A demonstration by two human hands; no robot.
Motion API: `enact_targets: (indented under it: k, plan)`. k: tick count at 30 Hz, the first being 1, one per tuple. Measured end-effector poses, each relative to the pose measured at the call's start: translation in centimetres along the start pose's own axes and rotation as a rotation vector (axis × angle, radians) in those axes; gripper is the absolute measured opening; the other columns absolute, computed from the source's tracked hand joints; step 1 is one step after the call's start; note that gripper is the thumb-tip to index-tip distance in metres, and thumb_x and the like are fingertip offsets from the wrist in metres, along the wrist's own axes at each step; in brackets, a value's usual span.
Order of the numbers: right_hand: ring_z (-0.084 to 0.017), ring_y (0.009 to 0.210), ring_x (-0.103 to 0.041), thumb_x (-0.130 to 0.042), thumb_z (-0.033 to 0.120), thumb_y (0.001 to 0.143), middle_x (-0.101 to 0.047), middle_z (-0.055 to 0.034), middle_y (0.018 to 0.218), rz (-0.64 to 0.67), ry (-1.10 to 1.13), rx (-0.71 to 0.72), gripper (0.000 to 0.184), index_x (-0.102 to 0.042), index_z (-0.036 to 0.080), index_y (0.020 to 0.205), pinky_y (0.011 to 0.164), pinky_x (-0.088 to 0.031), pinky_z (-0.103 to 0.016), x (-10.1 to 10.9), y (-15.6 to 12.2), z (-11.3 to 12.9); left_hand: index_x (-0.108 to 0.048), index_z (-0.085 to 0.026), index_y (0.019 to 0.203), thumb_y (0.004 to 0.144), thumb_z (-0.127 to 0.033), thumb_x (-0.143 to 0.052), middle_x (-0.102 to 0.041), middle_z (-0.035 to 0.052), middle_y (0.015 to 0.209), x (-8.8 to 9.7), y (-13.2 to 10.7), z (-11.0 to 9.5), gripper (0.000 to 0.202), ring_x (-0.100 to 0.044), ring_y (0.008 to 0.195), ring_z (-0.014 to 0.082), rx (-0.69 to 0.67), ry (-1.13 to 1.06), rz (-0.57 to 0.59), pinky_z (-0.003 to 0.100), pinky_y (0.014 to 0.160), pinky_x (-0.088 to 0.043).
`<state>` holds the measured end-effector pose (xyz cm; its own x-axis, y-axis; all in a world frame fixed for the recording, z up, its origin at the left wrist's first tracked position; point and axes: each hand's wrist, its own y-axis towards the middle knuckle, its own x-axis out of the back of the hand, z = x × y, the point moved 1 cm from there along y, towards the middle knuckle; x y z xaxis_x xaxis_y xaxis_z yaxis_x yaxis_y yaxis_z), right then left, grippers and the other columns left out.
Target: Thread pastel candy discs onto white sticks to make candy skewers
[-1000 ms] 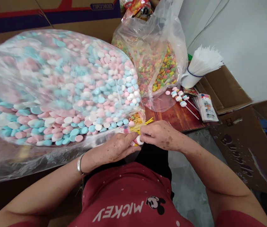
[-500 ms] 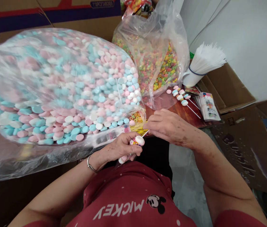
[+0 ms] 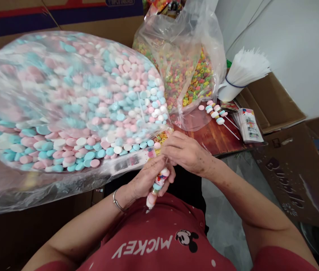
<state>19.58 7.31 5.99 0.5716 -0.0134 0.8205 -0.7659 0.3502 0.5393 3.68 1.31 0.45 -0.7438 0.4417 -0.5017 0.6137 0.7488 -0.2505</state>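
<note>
Closest in, over the lap of a red shirt (image 3: 153, 241), the left hand (image 3: 144, 180) is closed round a candy skewer (image 3: 157, 185). The skewer is a short stack of pink, blue and white discs on a thin stick, tilted with its lower end towards the body. The left fingers wrap the middle of the stack, and a pink disc pokes out below the fist. A thin bracelet (image 3: 116, 201) sits on that wrist.

The right hand (image 3: 186, 152) meets the skewer from the right. Its fingertips are drawn together and pinch at the upper end, though the left fingers hide whether they grip stick or wrapping.

The skewer looks very light. The discs are probably chalky and brittle, likely to chip or slide along the stick, and the stick itself is probably thin and springy. A gentle hold round the whole stack, as the left hand has it, seems safer than hanging it from the bare stick.

Just beyond the hands, a large clear bag of pastel discs (image 3: 63, 105) bulges across the left. Farther right stands a bag of coloured rings (image 3: 187, 75). On the wooden tabletop (image 3: 212, 137) lie finished skewers (image 3: 217, 114), touching one another, with a packet of printed sleeves (image 3: 249, 126) beside them. A banded bundle of white sticks (image 3: 242, 73) lies behind them, by a flattened cardboard box (image 3: 275, 105).
</note>
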Motion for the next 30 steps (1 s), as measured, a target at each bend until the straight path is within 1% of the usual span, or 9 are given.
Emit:
enact_targets:
  k: [3,5,6,8,11,14,19,25,30]
  plan:
    - [-0.022,0.101,-0.058,-0.046,0.019,0.098,-0.066,-0.0107,0.107,-0.217,-0.085,-0.169,0.018,-0.062,0.017,0.106,0.087,-0.048,-0.041,0.2,-0.3,0.6,-0.055,-0.017,0.085,0.092,-0.054,-0.05,-0.061,-0.0026,0.061,0.0,0.2,0.0,0.038,-0.047,0.029,0.0068,-0.08,-0.168,-0.095,0.016,0.028,-0.032]
    - [-0.023,0.101,-0.059,-0.052,0.019,0.094,-0.066,-0.0092,0.106,-0.322,-0.155,-0.272,0.014,-0.061,0.021,0.105,0.087,-0.047,-0.043,0.3,-0.9,1.5,-0.053,-0.019,0.084,0.091,-0.052,-0.053,-0.062,-0.0025,0.066,0.2,0.3,-0.1,0.035,-0.049,0.031,0.0073,-0.127,-0.235,-0.136,0.018,0.029,-0.035]
    - [-0.023,0.098,-0.06,-0.055,0.018,0.092,-0.066,-0.0079,0.102,-0.327,-0.162,-0.277,0.012,-0.061,0.021,0.101,0.086,-0.047,-0.042,0.2,-1.3,2.0,-0.053,-0.019,0.082,0.091,-0.052,-0.053,-0.061,-0.0025,0.065,0.3,0.4,-0.2,0.034,-0.049,0.032,0.0077,-0.141,-0.248,-0.151,0.018,0.029,-0.036]
    - [-0.021,0.092,-0.059,-0.058,0.016,0.089,-0.066,-0.0058,0.093,-0.276,-0.128,-0.245,0.007,-0.061,0.021,0.091,0.084,-0.048,-0.04,-0.3,-1.9,3.0,-0.052,-0.019,0.08,0.09,-0.051,-0.055,-0.059,-0.0027,0.061,0.4,0.4,-0.2,0.034,-0.049,0.034,0.0084,-0.157,-0.265,-0.196,0.017,0.03,-0.036]
    - [-0.018,0.082,-0.056,-0.056,0.014,0.089,-0.065,-0.0034,0.085,-0.195,-0.07,-0.239,0.011,-0.061,0.021,0.082,0.082,-0.047,-0.037,-1.6,-2.6,4.1,-0.053,-0.018,0.076,0.087,-0.049,-0.059,-0.054,-0.0037,0.059,0.4,0.2,0.0,0.033,-0.05,0.039,0.0088,-0.153,-0.289,-0.292,0.018,0.034,-0.038]
    - [-0.018,0.08,-0.053,-0.055,0.016,0.091,-0.065,-0.0036,0.083,-0.176,-0.046,-0.277,0.013,-0.062,0.021,0.081,0.078,-0.044,-0.036,-2.7,-2.7,4.7,-0.054,-0.017,0.072,0.083,-0.044,-0.063,-0.051,-0.0043,0.06,0.1,0.0,0.1,0.03,-0.048,0.042,0.0081,-0.149,-0.27,-0.406,0.02,0.039,-0.041]
    - [-0.019,0.079,-0.051,-0.054,0.017,0.093,-0.065,-0.0059,0.083,-0.169,-0.109,-0.261,0.012,-0.064,0.018,0.086,0.074,-0.042,-0.035,-3.4,-1.9,5.2,-0.057,-0.017,0.071,0.083,-0.031,-0.064,-0.054,-0.0031,0.069,-0.4,-0.3,-0.2,0.02,-0.047,0.058,0.0086,-0.233,-0.123,-0.551,0.02,0.054,-0.042]
    - [-0.02,0.078,-0.049,-0.046,0.014,0.096,-0.062,-0.0062,0.079,-0.089,-0.185,-0.236,0.021,-0.064,0.017,0.086,0.073,-0.041,-0.035,-4.0,-1.7,5.3,-0.056,-0.018,0.072,0.085,-0.031,-0.062,-0.051,-0.004,0.07,-0.3,-0.2,0.0,0.019,-0.044,0.062,0.01,-0.26,-0.049,-0.596,0.021,0.059,-0.04]
    - [-0.019,0.079,-0.052,-0.047,0.012,0.095,-0.061,-0.0067,0.08,-0.1,-0.13,-0.245,0.019,-0.064,0.015,0.085,0.075,-0.043,-0.033,-4.6,-1.8,5.2,-0.055,-0.018,0.071,0.087,-0.03,-0.06,-0.05,-0.0038,0.071,0.1,-0.3,0.3,0.021,-0.043,0.064,0.0103,-0.269,0.022,-0.603,0.021,0.061,-0.039]
